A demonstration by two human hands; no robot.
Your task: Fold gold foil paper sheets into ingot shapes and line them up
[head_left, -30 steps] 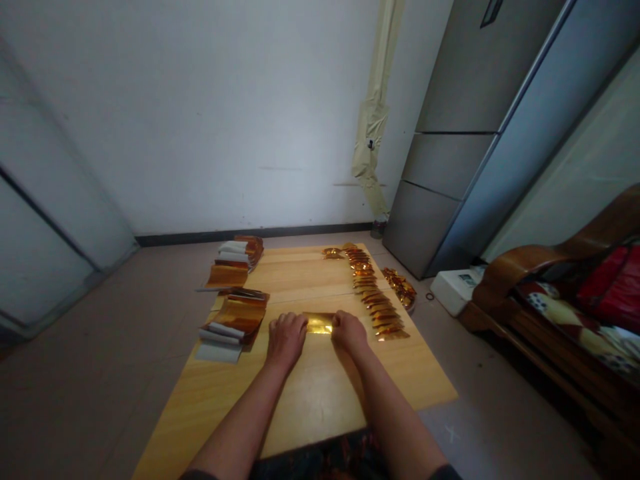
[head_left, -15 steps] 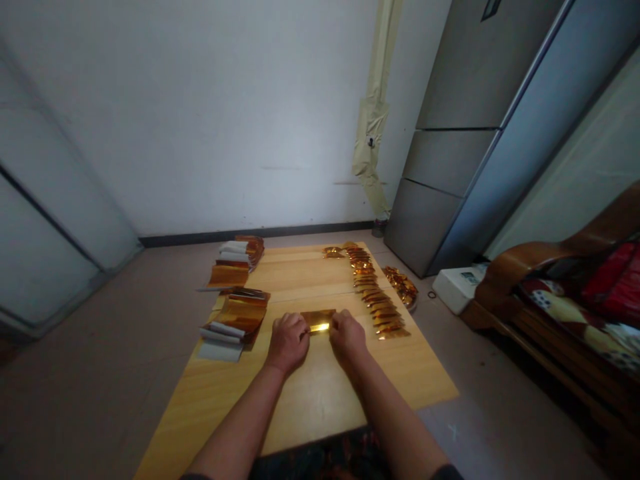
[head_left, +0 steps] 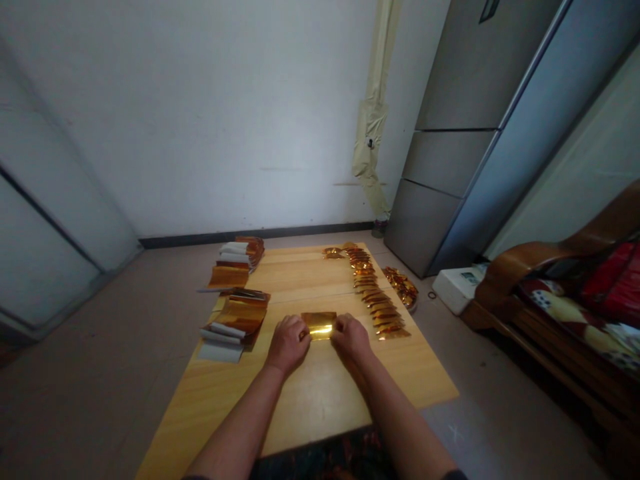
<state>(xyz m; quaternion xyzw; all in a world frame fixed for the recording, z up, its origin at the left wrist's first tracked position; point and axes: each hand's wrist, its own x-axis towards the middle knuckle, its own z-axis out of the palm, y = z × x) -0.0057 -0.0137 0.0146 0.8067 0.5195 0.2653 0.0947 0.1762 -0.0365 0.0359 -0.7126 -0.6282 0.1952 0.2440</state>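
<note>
Between my hands, low over the wooden table (head_left: 320, 393), is a shiny gold foil sheet (head_left: 320, 326) with a bright reflection along it. My left hand (head_left: 289, 343) pinches its left end, and my right hand (head_left: 351, 338) pinches its right end. To the left lie stacks of gold and grey-backed sheets, a nearer one (head_left: 243, 313) and a farther one (head_left: 230, 275). A long row of folded gold pieces (head_left: 370, 291) runs down the table's right side, beyond my right hand.
Beside the table's right edge is a container heaped with gold pieces (head_left: 401, 287). Farther right are a white box (head_left: 457, 289), a tall grey refrigerator (head_left: 440, 160) and a wooden seat (head_left: 520, 267) with cushions. A wall stands behind the table.
The foil between my hands shows a taller gold face than before, with its lower edge nearer me. My right hand has shifted very slightly to the right and down.
</note>
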